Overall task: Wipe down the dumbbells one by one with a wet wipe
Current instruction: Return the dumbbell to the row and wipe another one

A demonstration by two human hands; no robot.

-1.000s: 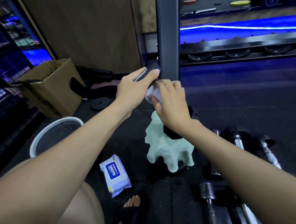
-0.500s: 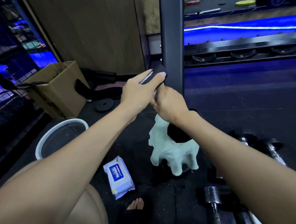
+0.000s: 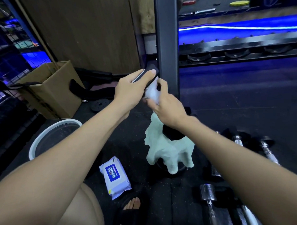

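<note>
Clearly, your left hand (image 3: 133, 88) held up one black head of a dumbbell (image 3: 150, 73), with the thumb lying along its top and the other fingers wrapped under it, so the hand was closed on that head. Your right hand (image 3: 168, 104) was just beside it, the fingers clamped on a bunched white wet wipe (image 3: 151, 94), which was pressed against the lower side of the same head. The dumbbell was raised above the dark floor mat (image 3: 229, 101), in front of a dark upright post (image 3: 167, 45) of the rack.

Below your right wrist, a pale green cloth (image 3: 168, 153) was draped over a black object whose shape I cannot tell exactly. The pack of wipes (image 3: 114, 176) lay flat on the mat near your knee, with its blue label up. To the left of it stood a white-rimmed bucket (image 3: 40, 139), and behind that an open cardboard box (image 3: 51, 88). On the right side, several other dumbbells (image 3: 207, 191) with shiny metal handles lay on the mat, close to each other and well apart from your hands.
</note>
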